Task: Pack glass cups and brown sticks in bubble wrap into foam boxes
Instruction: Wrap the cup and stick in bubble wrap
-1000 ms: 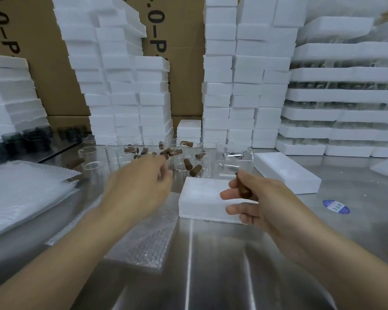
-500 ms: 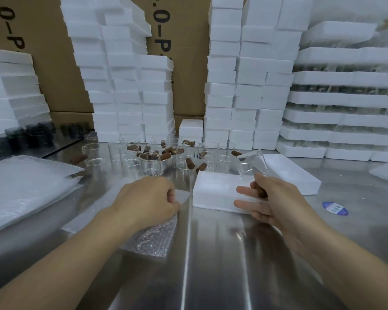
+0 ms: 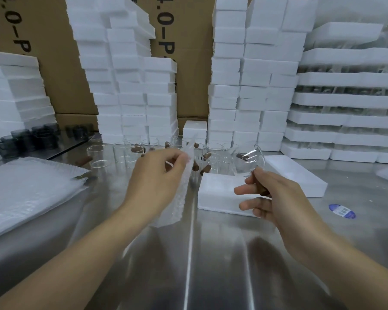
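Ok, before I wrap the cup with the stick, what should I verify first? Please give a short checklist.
1. Left hand pinches the bubble wrap sheet, lifted off the table: ok.
2. Right hand holds the glass cup at the fingertips: ok.
3. Brown stick tucked under the same fingers: ok.
4. Only one sheet picked up: cannot tell.
5. Foam box open to receive: not ok, its top looks flat and closed.
6. Bare table between the arms for wrapping: ok.
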Demonstrator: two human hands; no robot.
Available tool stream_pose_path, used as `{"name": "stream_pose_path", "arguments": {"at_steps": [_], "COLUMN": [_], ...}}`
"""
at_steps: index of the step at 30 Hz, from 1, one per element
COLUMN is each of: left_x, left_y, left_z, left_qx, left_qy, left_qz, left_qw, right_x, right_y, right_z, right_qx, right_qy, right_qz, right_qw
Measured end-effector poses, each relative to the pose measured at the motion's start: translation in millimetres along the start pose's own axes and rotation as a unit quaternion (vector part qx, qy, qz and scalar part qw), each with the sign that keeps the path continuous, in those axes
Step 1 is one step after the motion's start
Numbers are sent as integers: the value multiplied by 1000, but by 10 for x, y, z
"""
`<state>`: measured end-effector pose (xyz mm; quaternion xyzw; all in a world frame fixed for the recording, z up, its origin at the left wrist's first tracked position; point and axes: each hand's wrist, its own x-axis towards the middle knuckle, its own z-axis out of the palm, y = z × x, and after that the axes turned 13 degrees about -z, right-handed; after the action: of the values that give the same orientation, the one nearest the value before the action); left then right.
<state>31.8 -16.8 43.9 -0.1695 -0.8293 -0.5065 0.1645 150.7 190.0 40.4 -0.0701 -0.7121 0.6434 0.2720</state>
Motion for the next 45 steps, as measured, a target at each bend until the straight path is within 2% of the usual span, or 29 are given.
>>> {"name": "stream_pose_path", "arguments": {"at_steps": [3,5,8,10,11,14,16,19,21,24,26,28,31,34,36,38,41,43,45], "left_x": [-16,-43,-142,-223,-257,-301,-299,-241,-192,-121,-53,36,141,165,208,265,345,401,469], "left_y": [9,23,30,24,25,37,62,104,110,89,30,-80,-285,-395,-430,-441,-454,-453,-428], "left_z": [71,101,111,124,136,147,131,49,-8,-36,-62,-122,-204,-224,-223,-222,-265,-341,-440], "left_qx": [-53,-41,64,172,200,241,267,274,257,181,157,213,337,382,374,300,129,24,-96], "left_qy": [-53,-83,-103,-103,-116,-141,-108,-14,15,-56,-94,-87,-104,-137,-126,-132,-138,-88,-2], "left_qz": [-22,2,132,253,287,332,347,296,236,119,46,-3,-85,-139,-149,-190,-263,-290,-285], "left_qw": [997,996,984,947,930,901,893,915,937,975,982,973,932,903,907,926,946,953,954], "right_x": [-46,-76,-89,-74,-61,-8,24,55,59,55,55,60,70,78,83,87,91,88,84], "right_y": [-3,-1,-5,-16,-22,-26,-21,-14,-6,2,3,7,11,16,18,20,23,22,24], "right_z": [63,103,124,102,82,17,-21,-46,-47,-28,-18,-24,-34,-43,-52,-59,-68,-67,-62], "right_qx": [2,11,32,50,56,67,77,86,82,78,76,75,76,73,72,72,72,73,73], "right_qy": [-23,-25,6,43,60,100,117,126,127,124,123,123,125,125,126,128,130,129,128], "right_qz": [-26,-33,-40,-38,-36,-26,-18,-10,-7,-11,-11,-11,-11,-10,-9,-9,-11,-13,-14], "right_qw": [999,999,999,997,996,992,990,988,989,989,989,989,989,989,989,989,989,989,989]}}
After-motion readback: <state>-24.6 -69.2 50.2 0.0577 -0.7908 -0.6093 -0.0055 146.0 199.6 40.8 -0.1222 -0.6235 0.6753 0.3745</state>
